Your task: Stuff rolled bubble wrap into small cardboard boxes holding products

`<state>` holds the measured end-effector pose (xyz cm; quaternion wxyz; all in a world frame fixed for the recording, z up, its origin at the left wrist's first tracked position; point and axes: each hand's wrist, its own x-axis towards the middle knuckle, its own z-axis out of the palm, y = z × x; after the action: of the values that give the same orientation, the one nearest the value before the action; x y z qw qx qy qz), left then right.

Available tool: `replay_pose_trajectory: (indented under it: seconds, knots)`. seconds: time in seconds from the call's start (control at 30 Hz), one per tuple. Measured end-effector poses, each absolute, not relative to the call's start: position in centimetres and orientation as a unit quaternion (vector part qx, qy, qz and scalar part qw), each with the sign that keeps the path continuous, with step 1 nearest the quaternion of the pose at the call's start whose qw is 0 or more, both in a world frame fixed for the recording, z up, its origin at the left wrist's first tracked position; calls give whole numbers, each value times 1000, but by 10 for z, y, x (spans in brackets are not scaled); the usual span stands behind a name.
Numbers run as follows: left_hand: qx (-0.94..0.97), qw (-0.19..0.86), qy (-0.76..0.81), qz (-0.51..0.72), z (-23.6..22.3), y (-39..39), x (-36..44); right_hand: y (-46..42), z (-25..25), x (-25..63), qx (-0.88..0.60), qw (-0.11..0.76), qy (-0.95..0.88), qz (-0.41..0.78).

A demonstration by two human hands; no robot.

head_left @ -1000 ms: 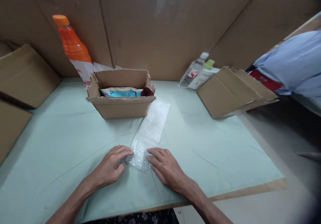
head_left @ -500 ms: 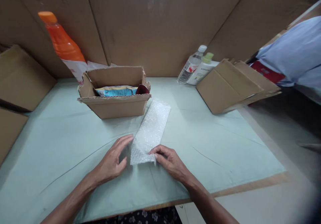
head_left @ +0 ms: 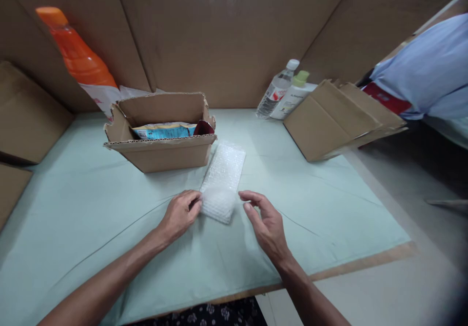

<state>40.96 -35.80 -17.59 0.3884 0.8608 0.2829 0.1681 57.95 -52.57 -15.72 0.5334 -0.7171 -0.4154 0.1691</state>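
Observation:
A strip of bubble wrap [head_left: 225, 165] lies slantwise on the green cloth, its near end folded over on itself. My left hand [head_left: 184, 211] pinches the left edge of that fold between thumb and fingers. Just right of the fold, my right hand [head_left: 265, 221] is apart from the wrap, thumb and fingers spread with nothing between them. Behind my left hand stands an open cardboard box [head_left: 171, 157], with a blue packet [head_left: 166, 131] and a dark red item [head_left: 204, 128] inside. Whether anything is inside the fold cannot be made out.
An orange bottle [head_left: 82, 58] leans at the back left, near more cardboard boxes [head_left: 31, 116]. A clear bottle [head_left: 275, 91], a white bottle with a green cap [head_left: 292, 97] and a tilted carton [head_left: 325, 121] stand back right. A person in light blue [head_left: 431, 67] is beyond.
The near end of the bubble wrap has been folded away from me. My left hand has closed on its left edge; my right hand has let go and moved right.

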Motion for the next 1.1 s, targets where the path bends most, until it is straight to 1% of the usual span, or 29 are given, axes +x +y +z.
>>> replay_pose_trajectory:
  seconds: [0.07, 0.13, 0.3, 0.37, 0.43, 0.57, 0.63, 0.7, 0.73, 0.77, 0.83, 0.9, 0.93, 1.03, 1.1]
  knots:
    - [862, 377, 296, 164, -179, -355, 419, -528, -157, 578, -711, 507, -485, 57]
    - [862, 369, 305, 167, -183, -352, 425, -527, -160, 573, -694, 454, -559, -9]
    - [860, 348, 318, 196, -190, -352, 429, -515, -181, 566, -705, 258, -661, -20]
    - [869, 323, 291, 234, -190, -353, 423, -509, -189, 569, -710, 212, -671, -28]
    - [894, 290, 227, 255, -189, -355, 415, -505, -194, 574, -703, 208, -679, -42]
    - [930, 263, 114, 230, -188, -359, 401, -505, -191, 580, -688, 273, -672, -19]
    - [924, 280, 107, 238, -187, -361, 399, -509, -184, 580, -692, 301, -655, 33]
    - [912, 308, 127, 239, -185, -363, 398, -514, -175, 578, -699, 315, -636, 90]
    - [908, 320, 143, 230, -185, -363, 398, -516, -171, 578, -705, 320, -625, 100]
    - [905, 328, 159, 218, -184, -363, 398, -519, -166, 577, -712, 326, -615, 90]
    - [905, 327, 189, 196, -185, -363, 401, -523, -160, 576, -724, 334, -604, 23]
    - [906, 308, 213, 197, -186, -362, 406, -524, -158, 574, -722, 313, -616, -37]
    - [906, 296, 222, 203, -187, -362, 408, -523, -159, 573, -718, 289, -632, -46]
    - [910, 267, 217, 230, -187, -363, 411, -517, -167, 572, -705, 211, -677, -20]
    - [920, 263, 171, 234, -184, -364, 407, -514, -172, 574, -705, 208, -678, 12]
